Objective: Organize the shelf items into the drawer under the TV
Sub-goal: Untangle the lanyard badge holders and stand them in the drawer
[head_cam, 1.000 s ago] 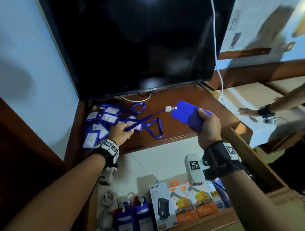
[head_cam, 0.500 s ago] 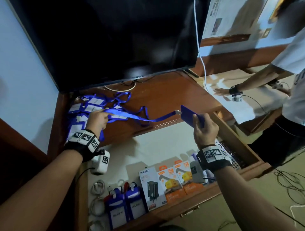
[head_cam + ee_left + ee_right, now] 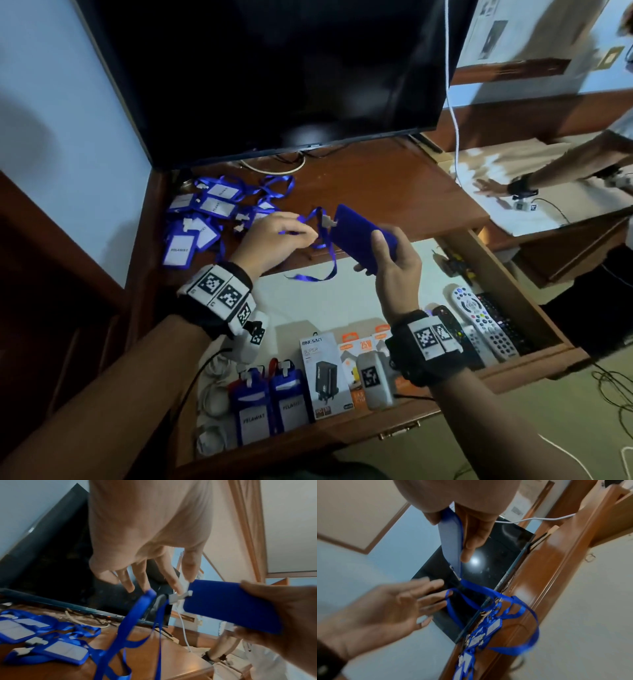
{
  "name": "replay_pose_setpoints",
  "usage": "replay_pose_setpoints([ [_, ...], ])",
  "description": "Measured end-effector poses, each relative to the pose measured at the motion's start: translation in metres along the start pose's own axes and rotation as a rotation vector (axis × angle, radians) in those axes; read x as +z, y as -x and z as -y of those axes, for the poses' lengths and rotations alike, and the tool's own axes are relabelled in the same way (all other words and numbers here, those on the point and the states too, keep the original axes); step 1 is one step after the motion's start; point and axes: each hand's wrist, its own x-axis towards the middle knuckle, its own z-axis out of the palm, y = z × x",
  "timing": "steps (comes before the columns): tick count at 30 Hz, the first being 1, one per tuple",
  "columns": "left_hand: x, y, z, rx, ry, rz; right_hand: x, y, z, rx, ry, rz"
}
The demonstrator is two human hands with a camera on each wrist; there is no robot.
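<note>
Because the flat blue plastic badge holder (image 3: pixel 364 240) looked thin, light and fairly stiff, it probably needed only a light pinch across its short edges, which is how the right hand (image 3: pixel 394 270) held it near the middle of the head view, thumb on the near face and fingers curled behind. Its blue ribbon lanyard (image 3: pixel 317 253), by contrast, seemed limp and prone to tangling, so it would likely be best gathered close to the white clip (image 3: pixel 327 223) at the holder's upper left end before anything was lowered. The left hand (image 3: pixel 274 240) sat just left of that clip, its fingers (image 3: pixel 169 574) spread and fairly straight in the left wrist view, with the forefinger touching the clip and the ribbon draped over a fingertip rather than pinched. A loop of ribbon hung down between the two hands, over the front edge of the brown wooden shelf (image 3: pixel 394 192). More blue badge holders (image 3: pixel 202 219) lay heaped at centre left on the shelf, beneath the black TV (image 3: pixel 274 75). Below the hands, the open wooden drawer (image 3: pixel 507 368) held two badge holders, boxed chargers (image 3: pixel 325 373) and remote controls (image 3: pixel 486 325) along the lower part of the frame.
</note>
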Motion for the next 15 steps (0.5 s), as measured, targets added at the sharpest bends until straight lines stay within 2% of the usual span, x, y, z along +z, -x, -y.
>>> replay_pose_setpoints([
  [2, 0.009, 0.009, -0.007, -0.076, 0.047, 0.05, 0.008, 0.006, -0.005, -0.103, 0.067, 0.055],
  [5, 0.019, 0.019, -0.015, -0.248, 0.295, 0.157, 0.017, 0.014, -0.01, -0.301, 0.225, 0.155],
  [6, 0.022, 0.021, -0.017, -0.263, 0.382, 0.164, 0.02, 0.016, -0.011, -0.35, 0.273, 0.18],
  [8, 0.027, 0.026, -0.016, -0.257, 0.502, 0.077, 0.023, 0.019, -0.013, -0.399, 0.324, 0.268],
  [11, 0.028, 0.025, 0.0, -0.246, 0.46, -0.1, 0.023, 0.017, -0.01, -0.365, 0.299, 0.515],
  [13, 0.025, 0.028, 0.009, -0.251, 0.417, -0.141, 0.021, 0.012, -0.005, -0.287, 0.265, 0.649],
  [15, 0.022, 0.033, 0.014, -0.242, 0.419, -0.108, 0.023, 0.005, -0.001, -0.186, 0.234, 0.646],
])
